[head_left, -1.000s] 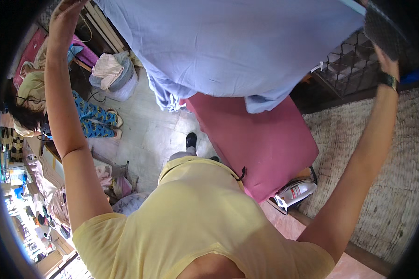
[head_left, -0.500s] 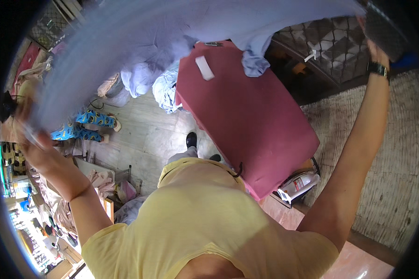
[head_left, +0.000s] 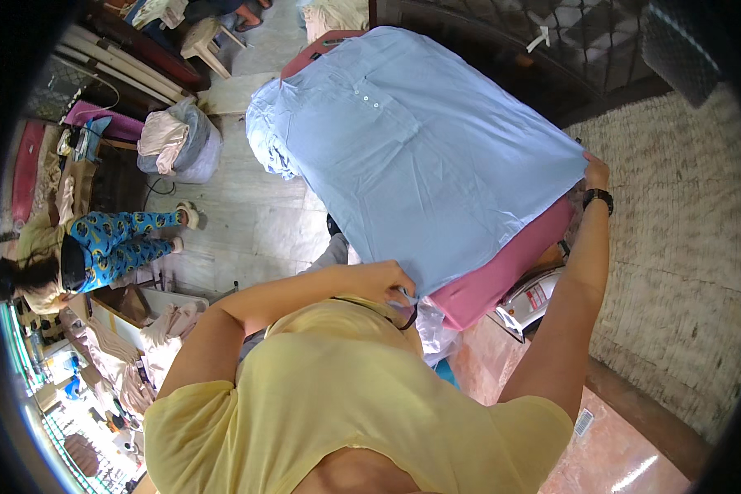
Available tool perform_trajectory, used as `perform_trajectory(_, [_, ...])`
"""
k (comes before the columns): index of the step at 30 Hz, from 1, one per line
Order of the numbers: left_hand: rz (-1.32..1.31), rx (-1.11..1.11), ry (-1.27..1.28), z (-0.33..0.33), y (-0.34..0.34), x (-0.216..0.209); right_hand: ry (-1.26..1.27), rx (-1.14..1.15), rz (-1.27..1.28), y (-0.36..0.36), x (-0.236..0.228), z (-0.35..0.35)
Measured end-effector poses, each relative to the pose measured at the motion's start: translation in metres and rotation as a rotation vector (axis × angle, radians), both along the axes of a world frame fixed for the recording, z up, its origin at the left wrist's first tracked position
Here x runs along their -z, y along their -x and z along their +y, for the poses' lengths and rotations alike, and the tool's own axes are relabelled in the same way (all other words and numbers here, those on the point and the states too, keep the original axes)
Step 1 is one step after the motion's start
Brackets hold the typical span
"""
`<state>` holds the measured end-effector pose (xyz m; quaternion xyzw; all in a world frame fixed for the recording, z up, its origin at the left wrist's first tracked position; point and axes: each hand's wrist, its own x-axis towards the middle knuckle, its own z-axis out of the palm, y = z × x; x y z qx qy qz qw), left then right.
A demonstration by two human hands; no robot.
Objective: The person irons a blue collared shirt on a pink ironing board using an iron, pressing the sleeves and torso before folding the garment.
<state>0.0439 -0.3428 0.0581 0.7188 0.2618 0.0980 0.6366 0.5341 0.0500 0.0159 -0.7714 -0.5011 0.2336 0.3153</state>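
Note:
A light blue shirt [head_left: 436, 156] with a short row of buttons lies spread over a padded maroon ironing board [head_left: 486, 284], and some of its fabric hangs bunched off the far left side. My left hand [head_left: 384, 282] is closed on the hem's near left corner, just in front of my body. At the opposite corner of the hem, over the board's right edge, my right hand [head_left: 597, 171] pinches the cloth. The maroon cover shows along the near end and in a small patch at the far end.
On a rack at the board's near right end rests a white iron [head_left: 531, 305]. A cloth-filled tub [head_left: 193, 148] and a white stool [head_left: 208, 45] stand far left. Another person in blue patterned trousers [head_left: 119, 243] is at the left. A dark lattice panel [head_left: 584, 49] borders the far right.
The shirt, raised and blurred before, has come down flat over the board. Both hands have lowered, the left one moving right toward my waist. The white strip on the board is now covered.

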Motion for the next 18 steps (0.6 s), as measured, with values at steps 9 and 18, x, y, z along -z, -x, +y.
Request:
perform_trajectory(9, [-0.038, 0.183, 0.025, -0.017, -0.052, 0.032, 0.028, 0.075, -0.455, -0.008, 0.04, -0.043])
perform_trajectory(18, [0.288, -1.343, -0.333, 0.065, 0.217, 0.156, -0.058, -0.099, -0.531, 0.189, 0.055, -0.338])
